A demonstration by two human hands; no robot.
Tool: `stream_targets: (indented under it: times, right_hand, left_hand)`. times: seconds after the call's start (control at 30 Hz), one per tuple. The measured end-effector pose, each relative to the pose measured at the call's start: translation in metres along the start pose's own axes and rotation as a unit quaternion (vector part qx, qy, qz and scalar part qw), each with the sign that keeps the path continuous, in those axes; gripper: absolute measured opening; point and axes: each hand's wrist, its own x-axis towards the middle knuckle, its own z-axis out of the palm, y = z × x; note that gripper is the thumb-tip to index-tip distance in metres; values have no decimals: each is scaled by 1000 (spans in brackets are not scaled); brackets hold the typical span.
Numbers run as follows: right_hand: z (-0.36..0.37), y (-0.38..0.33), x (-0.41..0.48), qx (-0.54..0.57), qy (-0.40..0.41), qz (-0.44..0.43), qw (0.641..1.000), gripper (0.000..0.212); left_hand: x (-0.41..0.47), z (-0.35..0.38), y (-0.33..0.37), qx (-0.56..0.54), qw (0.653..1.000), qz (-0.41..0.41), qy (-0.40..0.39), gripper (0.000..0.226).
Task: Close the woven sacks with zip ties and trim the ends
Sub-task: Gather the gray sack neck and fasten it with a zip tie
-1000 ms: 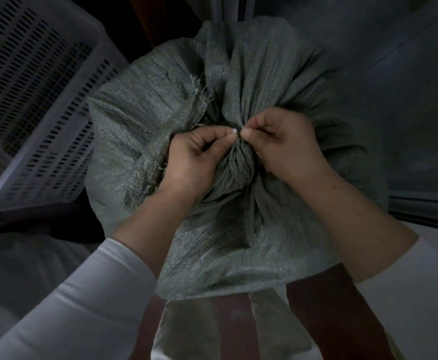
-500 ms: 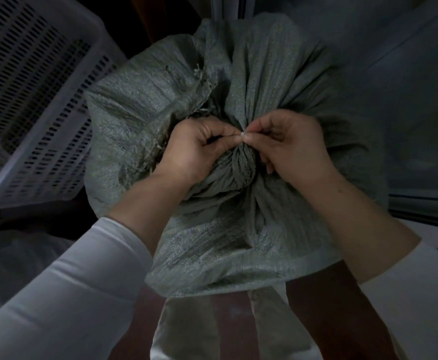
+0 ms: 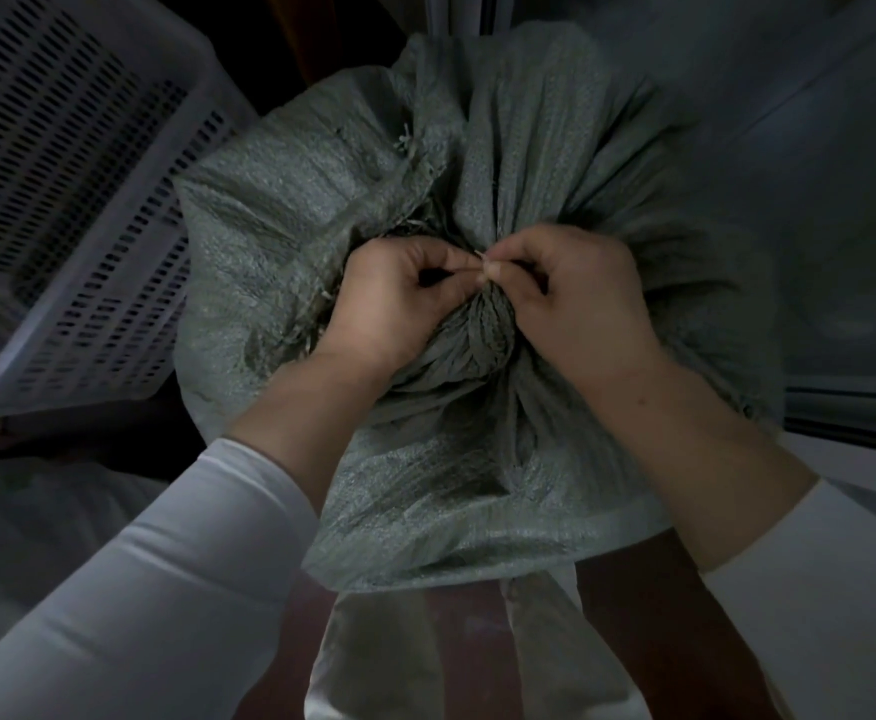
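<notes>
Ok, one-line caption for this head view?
Left hand and right hand pinch a thin pale zip tie at the gathered neck of a grey-green woven sack.

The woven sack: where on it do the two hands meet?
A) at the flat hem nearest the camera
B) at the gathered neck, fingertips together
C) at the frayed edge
B: the left hand and right hand pinch a small pale zip tie end between touching fingertips, over the bunched neck of the woven sack.
</notes>
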Motion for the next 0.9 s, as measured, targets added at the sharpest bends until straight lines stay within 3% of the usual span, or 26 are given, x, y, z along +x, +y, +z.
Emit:
stream_targets:
  times: [0.27,0.53,0.6,0.7,0.9]
  right_hand:
    - [3,-7,3,57,10,120,991,15]
    - [4,-9,7,33,-9,126,991,17]
    - [4,-9,6,50,-17,129,990,15]
    - [1,-8,4,176,-17,187,966,8]
    - [-7,-9,4,263,-59,224,937,22]
  left_hand:
    - [-4,6,2,28,997,-18,63,12]
    - [-13,18,0,168,977,89,98,27]
    - [-13,17,-1,161,978,87,100,27]
    - [-12,17,-3,108,988,41,101,28]
    - [-6,19,-8,5,995,-45,87,26]
